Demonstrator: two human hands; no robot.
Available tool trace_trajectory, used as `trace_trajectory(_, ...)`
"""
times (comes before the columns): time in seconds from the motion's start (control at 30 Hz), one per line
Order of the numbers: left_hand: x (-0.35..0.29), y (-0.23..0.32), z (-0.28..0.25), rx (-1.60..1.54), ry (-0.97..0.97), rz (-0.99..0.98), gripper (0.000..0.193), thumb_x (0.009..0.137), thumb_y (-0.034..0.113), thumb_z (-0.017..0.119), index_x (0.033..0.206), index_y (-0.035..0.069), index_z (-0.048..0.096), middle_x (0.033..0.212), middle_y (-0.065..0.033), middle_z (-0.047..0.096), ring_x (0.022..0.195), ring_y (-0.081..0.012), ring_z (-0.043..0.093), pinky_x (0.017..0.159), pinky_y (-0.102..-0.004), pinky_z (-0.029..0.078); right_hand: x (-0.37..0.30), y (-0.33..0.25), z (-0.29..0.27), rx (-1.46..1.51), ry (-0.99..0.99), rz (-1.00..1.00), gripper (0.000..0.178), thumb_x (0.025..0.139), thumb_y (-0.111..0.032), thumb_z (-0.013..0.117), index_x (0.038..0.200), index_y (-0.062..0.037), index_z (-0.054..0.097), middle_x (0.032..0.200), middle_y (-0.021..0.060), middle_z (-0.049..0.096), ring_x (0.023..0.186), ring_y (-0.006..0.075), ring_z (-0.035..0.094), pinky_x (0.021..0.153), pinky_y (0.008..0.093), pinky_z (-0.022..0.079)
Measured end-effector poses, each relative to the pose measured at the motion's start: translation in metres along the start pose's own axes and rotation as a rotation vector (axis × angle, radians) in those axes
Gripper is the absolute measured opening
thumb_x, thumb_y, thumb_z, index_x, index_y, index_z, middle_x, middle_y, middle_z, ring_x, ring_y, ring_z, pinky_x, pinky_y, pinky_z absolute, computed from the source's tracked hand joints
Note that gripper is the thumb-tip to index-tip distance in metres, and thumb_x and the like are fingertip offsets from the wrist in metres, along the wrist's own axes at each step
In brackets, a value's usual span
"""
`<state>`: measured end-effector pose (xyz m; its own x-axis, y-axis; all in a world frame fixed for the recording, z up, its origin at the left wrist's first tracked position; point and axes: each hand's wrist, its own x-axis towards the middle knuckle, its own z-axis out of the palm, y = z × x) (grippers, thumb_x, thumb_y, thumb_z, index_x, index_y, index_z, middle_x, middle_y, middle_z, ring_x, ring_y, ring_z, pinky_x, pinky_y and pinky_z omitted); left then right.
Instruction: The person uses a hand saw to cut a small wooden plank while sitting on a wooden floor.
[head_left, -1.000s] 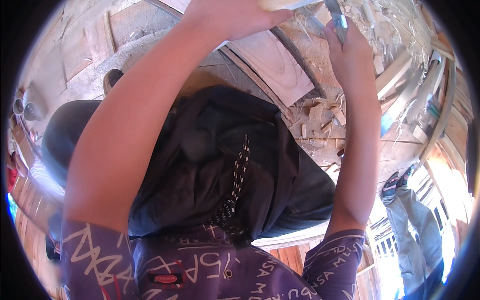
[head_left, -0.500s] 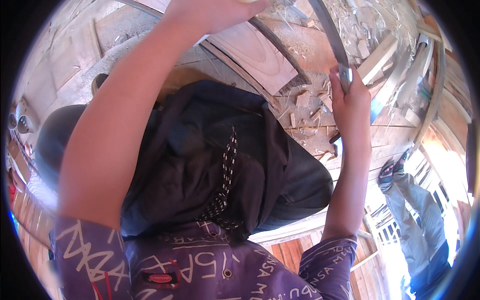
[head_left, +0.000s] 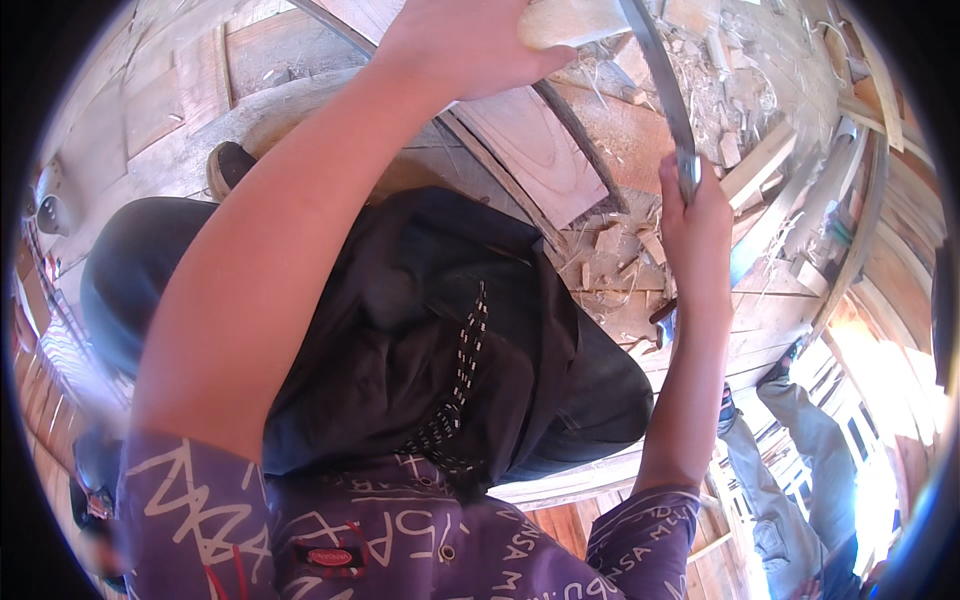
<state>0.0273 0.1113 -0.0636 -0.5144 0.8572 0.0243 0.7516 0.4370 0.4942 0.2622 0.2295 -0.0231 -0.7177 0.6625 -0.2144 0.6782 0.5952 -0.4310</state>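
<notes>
My left hand [head_left: 465,50] is at the top of the view, its thumb stretched along the near edge of a pale piece of wood [head_left: 580,22]. The wood sits in the crook of the thumb; the other fingers are mostly hidden. On the right, my right hand [head_left: 697,225] is closed round the handle of a long, machete-like blade [head_left: 660,75]. The blade points up and away, and its far end runs past the top edge. Below my left hand lies a wide reddish board [head_left: 545,160] with dark, rough edges.
Wood chips [head_left: 610,240] and shavings litter the plank floor. Offcut sticks [head_left: 757,165] lie right of the blade. My dark-trousered legs [head_left: 420,310] are bent in front of me. Another person's legs in grey trousers [head_left: 800,440] are at the lower right, near curved timbers [head_left: 865,210].
My left hand has moved right and slightly down, showing more of the pale wood. My right hand and the blade have dropped a little. The other person's legs have moved apart.
</notes>
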Motion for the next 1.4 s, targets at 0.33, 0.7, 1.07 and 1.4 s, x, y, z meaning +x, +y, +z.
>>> trace_trajectory(0.33, 0.001, 0.007, -0.005, 0.003, -0.062, -0.039, 0.053, 0.076, 0.042, 0.068, 0.110, 0.001, 0.063, 0.111, -0.0209, 0.063, 0.111, -0.0362, 0.054, 0.102, -0.0459, 0.037, -0.042, 0.008, -0.018, 0.034, -0.020, 0.095, 0.019, 0.096, -0.016, 0.058, 0.103, 0.0004, 0.059, 0.071, 0.0232, 0.062, 0.066, 0.0407, 0.063, 0.058, 0.0404, 0.049)
trace_trajectory(0.7, 0.000, 0.010, -0.011, -0.093, -0.097, -0.012, 0.052, 0.078, 0.041, 0.067, 0.110, 0.000, 0.063, 0.108, -0.0196, 0.064, 0.111, -0.0359, 0.055, 0.102, -0.0454, 0.037, 0.056, -0.012, 0.022, 0.003, 0.041, -0.094, 0.021, 0.095, -0.020, 0.057, 0.104, -0.0006, 0.059, 0.077, 0.0242, 0.063, 0.074, 0.0431, 0.063, 0.064, 0.0457, 0.049)
trace_trajectory(1.07, 0.000, 0.009, -0.003, -0.006, -0.050, -0.019, 0.049, 0.077, 0.038, 0.069, 0.107, 0.001, 0.063, 0.111, -0.0198, 0.062, 0.112, -0.0364, 0.053, 0.102, -0.0445, 0.037, -0.042, 0.009, -0.019, 0.005, -0.022, 0.157, 0.021, 0.096, -0.018, 0.058, 0.107, 0.0001, 0.059, 0.073, 0.0239, 0.063, 0.071, 0.0420, 0.065, 0.059, 0.0421, 0.048)
trace_trajectory(1.4, 0.005, 0.010, -0.007, -0.042, -0.119, -0.020, 0.048, 0.077, 0.039, 0.067, 0.106, 0.001, 0.064, 0.108, -0.0203, 0.063, 0.110, -0.0361, 0.055, 0.101, -0.0452, 0.038, 0.068, -0.011, 0.023, 0.000, 0.076, -0.190, 0.019, 0.095, -0.020, 0.057, 0.102, -0.0016, 0.060, 0.079, 0.0250, 0.064, 0.076, 0.0436, 0.064, 0.063, 0.0459, 0.049)
